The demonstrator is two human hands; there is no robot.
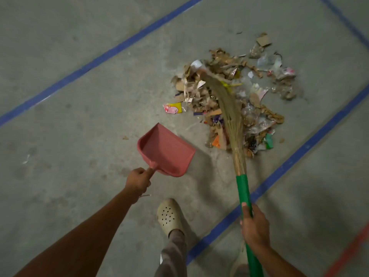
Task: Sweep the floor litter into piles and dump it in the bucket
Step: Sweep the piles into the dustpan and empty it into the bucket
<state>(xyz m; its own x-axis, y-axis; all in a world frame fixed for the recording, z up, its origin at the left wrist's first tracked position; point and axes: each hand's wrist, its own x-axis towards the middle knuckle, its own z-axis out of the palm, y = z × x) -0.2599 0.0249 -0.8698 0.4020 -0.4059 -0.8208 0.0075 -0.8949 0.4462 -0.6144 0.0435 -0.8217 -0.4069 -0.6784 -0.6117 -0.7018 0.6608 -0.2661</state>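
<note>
Green broom (238, 166) points away into litter (199, 96), right fingers (246, 209) curled round it; left fingers (138, 171) grip dustpan (167, 150).

- Light: dim, flat, grey-green cast across the concrete floor (79, 96).
- Source: overhead, from the left, judged by shadows.
- Shadows: soft; one right of the dustpan (165, 150), a broad one at near right.
- Blur: broom (231, 116) tip smeared by motion at its far end; litter pile (199, 96) soft.
- Sharpness: fine detail muddy throughout.
</note>
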